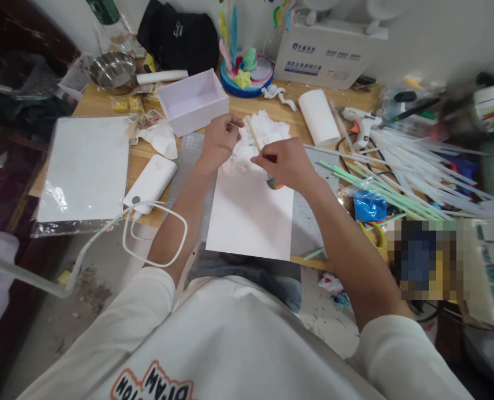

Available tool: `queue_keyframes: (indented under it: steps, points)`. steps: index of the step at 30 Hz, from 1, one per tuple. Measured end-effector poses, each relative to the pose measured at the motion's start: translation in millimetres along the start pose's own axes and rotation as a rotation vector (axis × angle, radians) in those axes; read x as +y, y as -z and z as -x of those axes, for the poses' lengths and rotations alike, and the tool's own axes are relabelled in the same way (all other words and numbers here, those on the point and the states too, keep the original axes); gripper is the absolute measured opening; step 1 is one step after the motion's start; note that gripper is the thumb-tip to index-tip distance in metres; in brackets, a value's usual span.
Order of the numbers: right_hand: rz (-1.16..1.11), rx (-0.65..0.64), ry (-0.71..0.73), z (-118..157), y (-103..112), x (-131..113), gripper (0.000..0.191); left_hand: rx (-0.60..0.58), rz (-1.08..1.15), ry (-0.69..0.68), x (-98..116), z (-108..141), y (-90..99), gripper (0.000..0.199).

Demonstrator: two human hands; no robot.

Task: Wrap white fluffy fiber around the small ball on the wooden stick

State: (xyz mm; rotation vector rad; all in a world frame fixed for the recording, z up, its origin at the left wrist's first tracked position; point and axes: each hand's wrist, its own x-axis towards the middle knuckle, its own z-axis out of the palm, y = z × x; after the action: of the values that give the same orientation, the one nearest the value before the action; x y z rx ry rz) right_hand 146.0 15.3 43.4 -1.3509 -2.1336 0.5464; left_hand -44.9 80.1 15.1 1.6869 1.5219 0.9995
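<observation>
My right hand (283,158) is closed on a thin pale-yellow stick (254,133), which tilts up and to the left over crumpled white tissue (272,126). My left hand (223,138) is at the tissue's left side, its fingers curled together. A small yellowish bit shows at its fingertips, too small to name. Below both hands lies a white sheet of paper (251,222), its far end under the tissue. Part of a small colourful round object (274,183) peeks out beneath my right hand, which hides the rest.
Behind my left hand stands a white open box (192,105); a white power bank (151,183) with a cable lies left. To the right are a paper roll (319,116), a glue gun (363,125), many glue sticks (422,161) and green straws (380,189). A grey cutting mat (313,222) lies underneath.
</observation>
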Motion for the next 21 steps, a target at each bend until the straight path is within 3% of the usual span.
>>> queue_keyframes:
  steps: [4, 7, 14, 21]
  points:
    - [-0.195, 0.327, -0.103, 15, 12, 5, 0.050, -0.020, -0.048, 0.040, 5, 4, 2.5, 0.018]
    - [-0.357, 0.469, -0.199, 30, 15, 12, 0.047, -0.024, -0.062, 0.039, 9, 7, 3.1, 0.016]
    - [-0.616, 0.510, -0.308, 62, -3, 17, 0.046, -0.023, -0.070, 0.004, 11, 8, 2.7, 0.019]
    - [-0.692, 0.466, -0.354, 64, -20, 25, 0.046, -0.040, -0.101, 0.021, 14, 9, 2.8, 0.018]
